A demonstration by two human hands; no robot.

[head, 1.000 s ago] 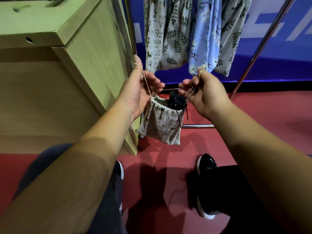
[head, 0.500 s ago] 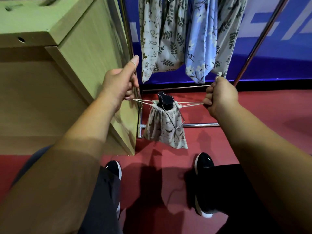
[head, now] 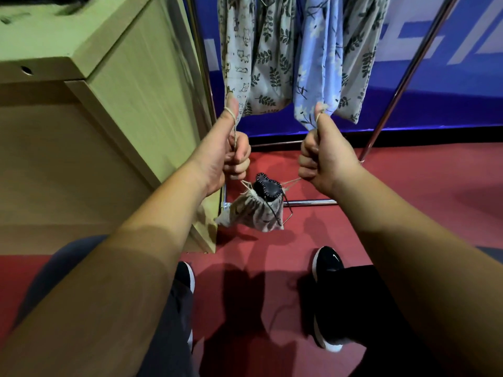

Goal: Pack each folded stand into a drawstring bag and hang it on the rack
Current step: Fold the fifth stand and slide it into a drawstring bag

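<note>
A small grey patterned drawstring bag (head: 251,214) hangs between my hands, its mouth gathered tight. The black end of the folded stand (head: 267,187) pokes out of the top. My left hand (head: 223,156) grips the left drawstring in a fist, the cord looped over the raised thumb. My right hand (head: 325,156) grips the right drawstring the same way. Both cords run taut down to the bag's mouth. Several filled patterned bags (head: 296,55) hang from the rack straight ahead.
A light wooden cabinet (head: 114,110) stands close on the left. The rack's chrome upright (head: 402,83) slants at the right and its base bar (head: 310,203) lies on the red floor behind the bag. My two black shoes (head: 328,268) are below.
My hands pulled apart, drawing the bag's mouth tight, then rose and came closer together. The bag tilted and swung toward the left.
</note>
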